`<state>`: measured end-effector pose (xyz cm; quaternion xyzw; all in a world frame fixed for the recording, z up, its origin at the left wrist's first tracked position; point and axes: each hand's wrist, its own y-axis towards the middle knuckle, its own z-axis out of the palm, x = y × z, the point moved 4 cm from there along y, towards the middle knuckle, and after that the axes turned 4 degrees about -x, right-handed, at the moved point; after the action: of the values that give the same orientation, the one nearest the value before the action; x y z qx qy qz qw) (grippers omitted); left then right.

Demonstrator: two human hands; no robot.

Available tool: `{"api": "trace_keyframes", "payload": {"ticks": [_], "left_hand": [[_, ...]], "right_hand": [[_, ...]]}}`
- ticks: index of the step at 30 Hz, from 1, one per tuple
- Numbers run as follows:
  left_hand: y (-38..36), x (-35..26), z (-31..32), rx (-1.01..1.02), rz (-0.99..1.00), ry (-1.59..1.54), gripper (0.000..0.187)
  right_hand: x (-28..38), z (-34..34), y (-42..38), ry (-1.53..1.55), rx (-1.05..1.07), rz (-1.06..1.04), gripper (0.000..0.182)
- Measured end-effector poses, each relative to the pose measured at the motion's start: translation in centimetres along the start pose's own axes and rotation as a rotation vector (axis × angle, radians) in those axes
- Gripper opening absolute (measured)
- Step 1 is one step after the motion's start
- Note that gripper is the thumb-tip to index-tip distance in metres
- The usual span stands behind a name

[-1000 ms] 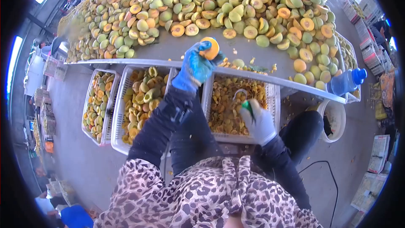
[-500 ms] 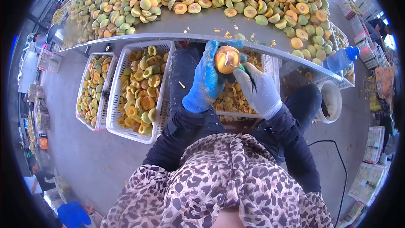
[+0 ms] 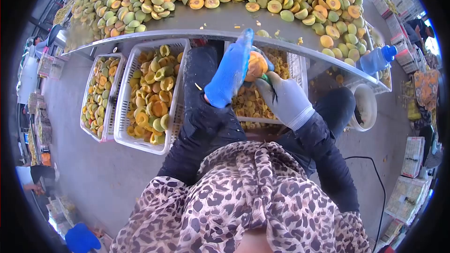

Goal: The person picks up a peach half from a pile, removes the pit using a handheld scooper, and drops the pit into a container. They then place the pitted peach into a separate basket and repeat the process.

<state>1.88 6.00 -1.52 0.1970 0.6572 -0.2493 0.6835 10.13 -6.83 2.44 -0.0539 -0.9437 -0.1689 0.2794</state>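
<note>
My left hand [image 3: 228, 75], in a blue glove, is closed around a peach half [image 3: 256, 65] just past the table's near edge. Its orange side faces up and to the right. In a grey glove, my right hand [image 3: 287, 100] grips a small pitting tool [image 3: 266, 78] with a green handle. The tool's tip meets the fruit, but its metal end is mostly hidden now. Below both hands stands a white crate [image 3: 262, 120] holding small yellow-brown pieces.
A metal table [image 3: 206, 21] ahead bears a heap of halved peaches [image 3: 159, 0]. Left of my legs stand a crate [image 3: 123, 112] of hollowed halves and a second fruit crate [image 3: 85, 89]. A bottle [image 3: 372, 63], white bucket [image 3: 370, 107] and black cable [image 3: 382, 178] lie to the right.
My left hand has turned and now hides more of the peach half. The curved metal loop seen on the fruit earlier is out of sight. The view has shifted slightly.
</note>
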Motion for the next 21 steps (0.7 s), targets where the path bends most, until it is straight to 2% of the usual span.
{"api": "trace_keyframes", "payload": {"ticks": [1, 3, 4, 6, 7, 9, 10, 11, 13, 14, 16, 17, 18, 19, 20, 21], "left_hand": [[-0.3, 0.0, -0.1, 0.002, -0.008, 0.0, 0.052], [-0.7, -1.0, 0.0, 0.041, 0.006, 0.106, 0.057], [-1.0, -1.3, 1.0, 0.039, 0.003, 0.108, 0.057], [-3.1, -4.2, 2.3, -0.414, 0.737, -0.082, 0.059], [-3.6, -4.4, 2.2, -0.417, 0.743, -0.079, 0.059], [-3.7, -2.0, 2.1, -0.223, 0.108, -0.811, 0.053], [-3.4, -2.2, 1.7, -0.152, 0.1, -0.703, 0.05], [-3.6, -2.5, 1.6, -0.156, 0.095, -0.705, 0.05], [-3.6, -2.8, 1.8, -0.083, -0.061, -0.598, 0.05], [-3.1, -2.6, 1.7, 0.058, -0.086, -0.576, 0.051], [-3.2, -3.0, 1.8, 0.098, -0.016, -0.436, 0.051], [-3.4, -2.4, 1.7, 0.137, 0.019, -0.455, 0.052], [-2.8, -1.4, 1.7, 0.186, 0.01, -0.549, 0.046], [-3.5, -3.4, 1.5, 0.041, 0.216, -0.483, 0.032], [-3.3, -3.5, 1.8, -0.025, 0.363, -0.453, 0.03], [-3.2, -3.4, 2.3, -0.055, 0.22, -0.766, 0.033]], "right_hand": [[-0.4, 0.2, -0.2, 0.002, 0.004, 0.007, 0.029], [-1.0, 0.8, -0.2, 0.478, 0.111, 0.081, 0.033], [-0.6, 0.4, -0.1, 0.481, 0.113, 0.082, 0.033], [-0.7, 0.5, -0.6, 0.957, 0.327, 0.643, 0.032], [-0.4, 0.8, -0.6, 0.959, 0.329, 0.635, 0.032], [0.1, 1.7, -1.3, 0.839, 0.325, 0.559, 0.034], [0.0, 1.2, -0.9, 0.609, 0.271, 0.302, 0.037], [-0.4, 1.2, -0.8, 0.609, 0.277, 0.306, 0.037], [-0.8, 1.1, -0.5, 0.404, 0.351, 0.196, 0.039], [-0.8, 0.6, -0.6, 0.398, 0.348, 0.187, 0.039], [-0.3, 0.7, -1.6, 0.754, 0.405, 0.531, 0.035], [-1.6, 1.9, -2.5, 0.855, 0.396, 0.496, 0.032], [-1.1, 2.4, -2.3, 1.145, 0.175, 0.502, 0.027], [-0.4, 2.9, -1.7, 1.395, 0.077, 0.674, 0.026], [-1.0, 2.5, -1.6, 1.542, 0.335, 0.587, 0.03], [3.8, 0.5, -0.4, 1.317, 0.008, 0.733, 0.036]]}}
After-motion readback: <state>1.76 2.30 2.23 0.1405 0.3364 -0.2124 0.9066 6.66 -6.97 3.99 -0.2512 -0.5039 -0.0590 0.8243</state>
